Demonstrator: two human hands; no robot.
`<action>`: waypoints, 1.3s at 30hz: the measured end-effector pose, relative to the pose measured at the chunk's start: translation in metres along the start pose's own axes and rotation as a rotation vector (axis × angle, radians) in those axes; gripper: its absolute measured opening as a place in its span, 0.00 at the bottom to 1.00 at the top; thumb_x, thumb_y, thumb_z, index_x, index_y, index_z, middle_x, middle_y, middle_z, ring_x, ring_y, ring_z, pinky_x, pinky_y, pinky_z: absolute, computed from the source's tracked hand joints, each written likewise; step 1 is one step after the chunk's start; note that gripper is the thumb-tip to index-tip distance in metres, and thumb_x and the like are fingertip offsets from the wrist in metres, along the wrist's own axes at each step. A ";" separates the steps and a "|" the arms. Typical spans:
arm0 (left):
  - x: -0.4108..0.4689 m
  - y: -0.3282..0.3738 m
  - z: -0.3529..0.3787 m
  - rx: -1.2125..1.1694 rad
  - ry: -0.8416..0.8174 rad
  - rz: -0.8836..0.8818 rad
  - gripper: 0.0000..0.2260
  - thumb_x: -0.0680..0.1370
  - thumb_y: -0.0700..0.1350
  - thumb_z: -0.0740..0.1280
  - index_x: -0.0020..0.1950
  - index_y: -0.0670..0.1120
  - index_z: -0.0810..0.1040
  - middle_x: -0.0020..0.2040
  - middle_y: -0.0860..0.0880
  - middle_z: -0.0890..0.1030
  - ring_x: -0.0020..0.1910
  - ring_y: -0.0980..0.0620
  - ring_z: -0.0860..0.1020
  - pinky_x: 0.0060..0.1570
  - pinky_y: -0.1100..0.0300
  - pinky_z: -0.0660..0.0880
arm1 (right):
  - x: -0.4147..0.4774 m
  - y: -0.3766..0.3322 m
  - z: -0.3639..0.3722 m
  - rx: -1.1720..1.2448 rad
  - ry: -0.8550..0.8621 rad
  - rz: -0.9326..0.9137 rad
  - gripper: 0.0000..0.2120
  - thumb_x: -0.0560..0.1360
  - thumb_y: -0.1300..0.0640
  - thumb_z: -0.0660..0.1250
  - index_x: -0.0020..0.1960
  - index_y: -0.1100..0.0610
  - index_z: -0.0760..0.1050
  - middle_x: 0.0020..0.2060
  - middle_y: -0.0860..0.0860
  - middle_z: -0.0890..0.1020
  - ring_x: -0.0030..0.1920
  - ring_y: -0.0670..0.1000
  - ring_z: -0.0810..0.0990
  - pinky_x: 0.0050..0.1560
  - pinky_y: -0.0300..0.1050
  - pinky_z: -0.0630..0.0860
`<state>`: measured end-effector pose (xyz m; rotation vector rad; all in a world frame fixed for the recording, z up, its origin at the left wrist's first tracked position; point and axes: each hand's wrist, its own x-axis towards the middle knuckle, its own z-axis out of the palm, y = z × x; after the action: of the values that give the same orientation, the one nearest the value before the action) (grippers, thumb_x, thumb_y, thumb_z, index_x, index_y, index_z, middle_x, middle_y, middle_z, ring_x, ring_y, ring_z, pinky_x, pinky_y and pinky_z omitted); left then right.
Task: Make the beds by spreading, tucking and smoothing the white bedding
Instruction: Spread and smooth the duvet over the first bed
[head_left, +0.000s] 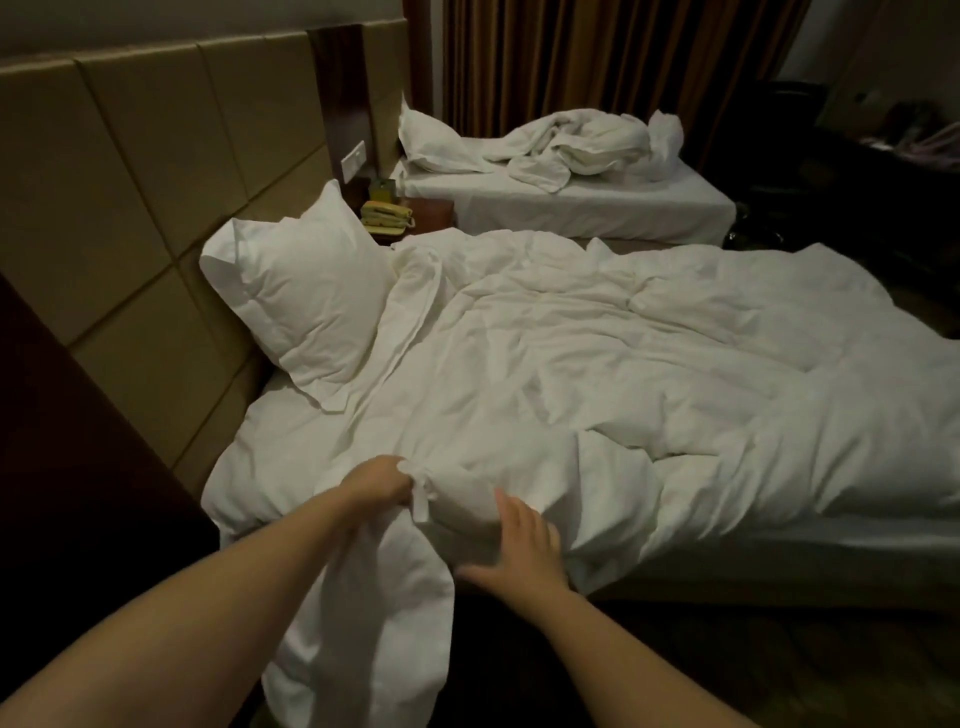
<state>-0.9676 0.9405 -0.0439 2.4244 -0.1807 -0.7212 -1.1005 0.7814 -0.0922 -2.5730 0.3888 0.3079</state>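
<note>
A rumpled white duvet (597, 364) covers the near bed, with one corner hanging over the near side towards the floor. My left hand (376, 483) grips a bunched fold of that duvet at the bed's near edge. My right hand (524, 545) lies beside it with straight fingers pressed against the same fold. A white pillow (306, 296) leans on the headboard at the left. The far bed (571, 200) carries a crumpled white duvet (576, 145) and a pillow (431, 143).
A padded tan headboard (130, 182) runs along the left wall. A nightstand (426, 213) with a yellow telephone (387, 215) stands between the beds. Brown curtains (597, 57) hang behind the far bed. Dark furniture (857, 171) fills the right. Dark floor lies at my feet.
</note>
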 end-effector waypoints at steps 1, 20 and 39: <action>0.000 0.004 -0.001 -0.092 -0.026 -0.019 0.19 0.76 0.35 0.63 0.67 0.39 0.71 0.62 0.40 0.76 0.51 0.46 0.76 0.43 0.62 0.73 | -0.005 0.003 0.006 -0.089 -0.013 0.002 0.53 0.69 0.35 0.68 0.77 0.49 0.34 0.77 0.51 0.45 0.77 0.53 0.43 0.74 0.58 0.43; -0.093 -0.006 0.049 0.362 -0.629 -0.137 0.06 0.68 0.38 0.67 0.43 0.38 0.79 0.36 0.45 0.73 0.33 0.50 0.71 0.34 0.59 0.69 | -0.062 0.046 0.016 -0.343 -0.323 -0.055 0.17 0.79 0.58 0.59 0.67 0.59 0.72 0.64 0.61 0.75 0.64 0.60 0.74 0.63 0.48 0.69; -0.108 0.032 0.092 0.665 0.133 0.300 0.34 0.79 0.60 0.57 0.77 0.55 0.40 0.78 0.45 0.43 0.76 0.44 0.48 0.72 0.40 0.51 | -0.040 0.040 -0.052 -0.039 -0.272 0.169 0.15 0.79 0.62 0.54 0.62 0.67 0.71 0.59 0.62 0.76 0.57 0.59 0.76 0.49 0.43 0.70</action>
<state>-1.1071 0.8989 -0.0387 2.9529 -0.8217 -0.3956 -1.1431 0.7301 -0.0550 -2.4943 0.5026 0.7235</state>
